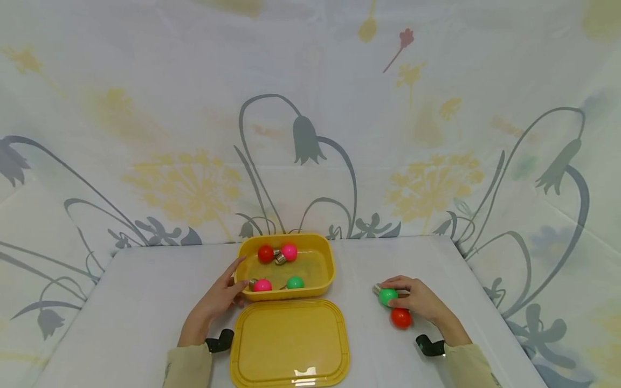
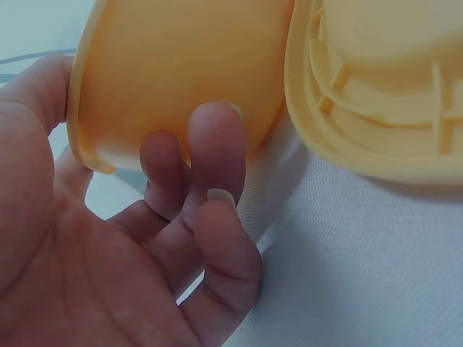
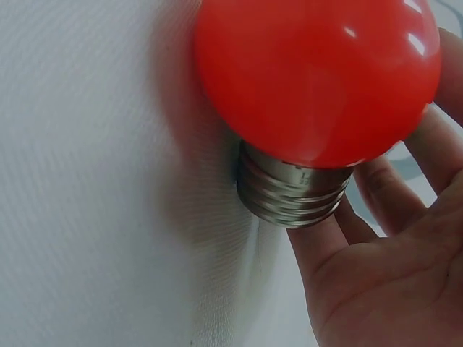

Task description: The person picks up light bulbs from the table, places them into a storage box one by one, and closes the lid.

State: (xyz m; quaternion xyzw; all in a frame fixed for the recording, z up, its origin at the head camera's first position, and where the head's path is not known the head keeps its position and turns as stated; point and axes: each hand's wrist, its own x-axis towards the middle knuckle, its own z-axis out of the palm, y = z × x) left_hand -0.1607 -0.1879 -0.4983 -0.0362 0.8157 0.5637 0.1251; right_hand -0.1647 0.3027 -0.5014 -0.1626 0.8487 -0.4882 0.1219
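My left hand (image 1: pixel 220 296) grips the left end of a yellow plastic box (image 1: pixel 291 295) at its rim. In the left wrist view several of its fingers curl beside the box's outer wall (image 2: pixel 181 72). Inside the box lie a red light bulb (image 1: pixel 265 254), two pink bulbs (image 1: pixel 289 251) and a green bulb (image 1: pixel 295 282). To the right of the box, my right hand (image 1: pixel 422 302) pinches another green light bulb (image 1: pixel 387 297), its metal base pointing away to the left. Just below that bulb a red light bulb (image 1: pixel 400 319) rests on the table; its threaded base (image 3: pixel 293 191) shows in the right wrist view.
A yellow lid (image 1: pixel 291 342) lies flat in front of the box, close to its near wall. White cloth (image 1: pixel 136 302) covers the table, and a flower-patterned curtain (image 1: pixel 315 178) hangs behind and at both sides. Each wrist wears a black camera mount (image 1: pixel 220 341).
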